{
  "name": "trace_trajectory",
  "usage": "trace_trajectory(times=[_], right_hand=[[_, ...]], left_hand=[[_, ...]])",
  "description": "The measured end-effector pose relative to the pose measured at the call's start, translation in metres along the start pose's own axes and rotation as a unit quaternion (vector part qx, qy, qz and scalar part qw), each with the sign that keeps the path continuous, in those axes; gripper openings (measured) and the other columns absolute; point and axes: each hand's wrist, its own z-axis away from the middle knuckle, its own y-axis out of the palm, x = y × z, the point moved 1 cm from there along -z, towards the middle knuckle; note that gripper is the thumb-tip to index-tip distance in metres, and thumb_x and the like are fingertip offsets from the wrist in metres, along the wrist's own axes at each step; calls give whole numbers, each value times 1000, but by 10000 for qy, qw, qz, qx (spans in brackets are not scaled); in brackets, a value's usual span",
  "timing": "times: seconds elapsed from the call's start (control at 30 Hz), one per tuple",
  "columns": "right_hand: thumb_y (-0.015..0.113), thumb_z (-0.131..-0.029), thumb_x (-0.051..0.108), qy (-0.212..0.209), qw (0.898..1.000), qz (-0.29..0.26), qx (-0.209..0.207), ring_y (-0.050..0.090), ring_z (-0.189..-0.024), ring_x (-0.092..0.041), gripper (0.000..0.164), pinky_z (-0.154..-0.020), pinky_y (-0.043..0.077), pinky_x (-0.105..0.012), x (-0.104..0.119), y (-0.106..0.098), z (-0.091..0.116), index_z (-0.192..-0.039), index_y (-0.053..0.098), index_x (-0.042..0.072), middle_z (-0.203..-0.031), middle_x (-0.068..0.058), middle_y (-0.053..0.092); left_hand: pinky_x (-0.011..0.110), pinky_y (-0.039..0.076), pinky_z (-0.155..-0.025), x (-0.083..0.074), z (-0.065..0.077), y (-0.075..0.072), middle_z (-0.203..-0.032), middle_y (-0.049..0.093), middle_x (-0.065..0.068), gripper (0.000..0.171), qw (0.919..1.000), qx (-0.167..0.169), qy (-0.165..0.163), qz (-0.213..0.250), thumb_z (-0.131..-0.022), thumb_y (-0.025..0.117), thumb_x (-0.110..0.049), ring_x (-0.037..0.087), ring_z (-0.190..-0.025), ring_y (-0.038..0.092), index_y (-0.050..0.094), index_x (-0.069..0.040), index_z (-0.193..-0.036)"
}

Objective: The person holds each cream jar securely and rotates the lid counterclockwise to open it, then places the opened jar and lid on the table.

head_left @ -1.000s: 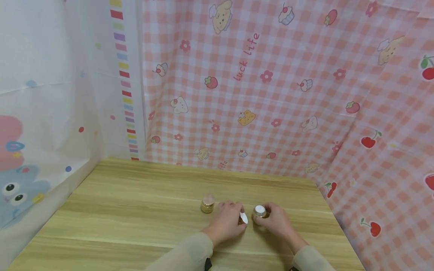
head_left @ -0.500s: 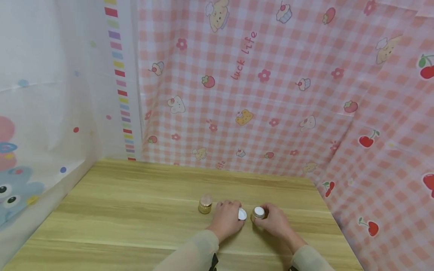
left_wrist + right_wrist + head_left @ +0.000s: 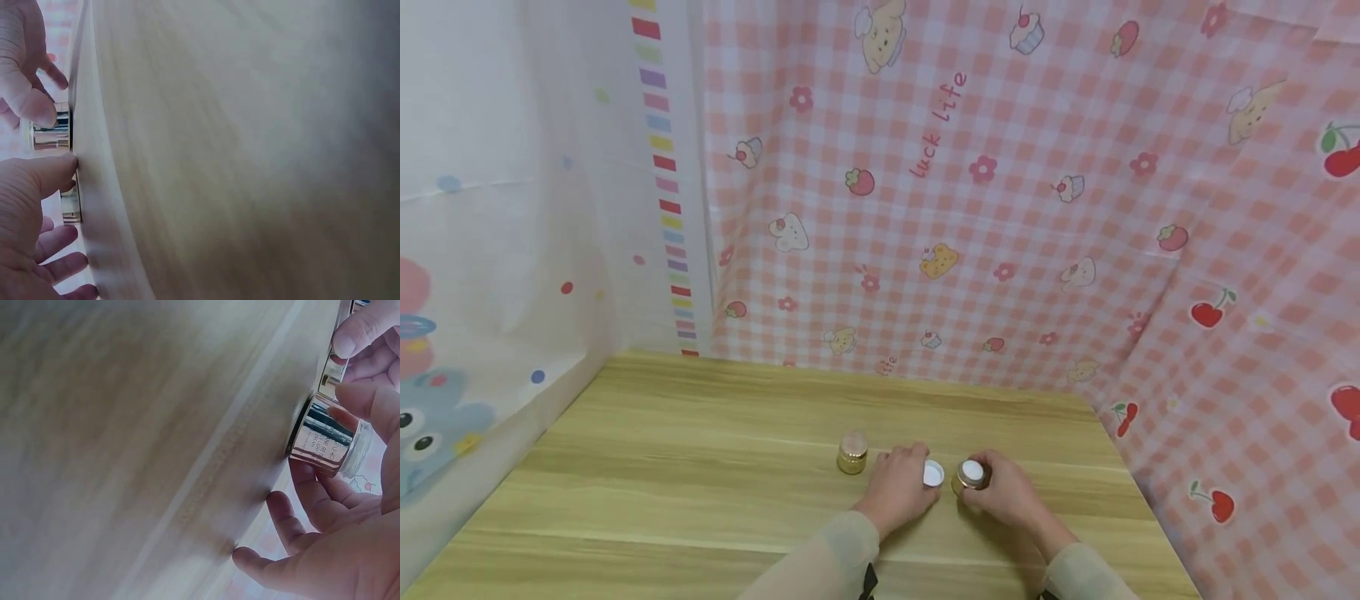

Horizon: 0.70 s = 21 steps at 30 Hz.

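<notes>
My left hand [image 3: 895,492] pinches a gold jar lid [image 3: 933,474] between thumb and fingers, its white inside facing up, right at the tabletop. In the left wrist view, the lid's gold side [image 3: 72,207] shows behind the thumb. Just to the right, my right hand [image 3: 1006,492] holds an uncapped gold cream jar [image 3: 967,478] with a white disc in its mouth. Small print and a clear glass neck show on this jar [image 3: 322,439] in the right wrist view; its base is at the table, with thumb and fingers on opposite sides.
A second gold jar [image 3: 852,455], capped, stands on the wood-grain table [image 3: 700,467] left of my left hand. Behind the table hangs a pink checked curtain [image 3: 895,217], with a white printed sheet [image 3: 512,208] along the left side.
The lid in my left hand has turned from tilted on edge to lying with its white inside upward. The jar in my right hand has shifted slightly left. The capped jar stays in place.
</notes>
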Motion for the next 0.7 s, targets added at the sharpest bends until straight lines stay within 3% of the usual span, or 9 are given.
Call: trace_trajectory(times=[0.17,0.4,0.57,0.7], right_hand=[[92,-77,18,-87,10000,-36,19,69,-107,-24,68,-96,59,-44,0,-2,4,-134,63,-4,-118,-12,74],[91,-82,29,-176,9998,11,-84,65,-128,-44,78,-110,53,-62,-3,-11,19,-142,57,-7,-138,-24,68],[89,-86,30,-355,9973,514,-381,55,-140,-51,76,-115,48,-67,5,-16,35,-145,55,-4,-148,-25,61],[90,-85,23,-766,9891,846,-925,61,-132,-47,66,-112,52,-62,19,-18,48,-138,62,-3,-141,-23,66]], left_hand=[[47,58,-100,2,9,-7,-121,76,12,61,9991,198,-67,357,-83,88,-32,31,-111,71,64,-6,-132],[39,59,-100,10,49,-31,-115,74,6,56,9957,599,569,421,-85,87,-36,24,-111,70,66,-5,-128],[44,57,-104,36,88,-51,-125,75,2,53,9946,543,847,262,-87,85,-43,23,-119,69,69,-11,-127],[52,55,-105,69,111,-71,-125,76,4,50,9964,312,769,187,-88,85,-43,26,-119,68,71,-12,-124]])
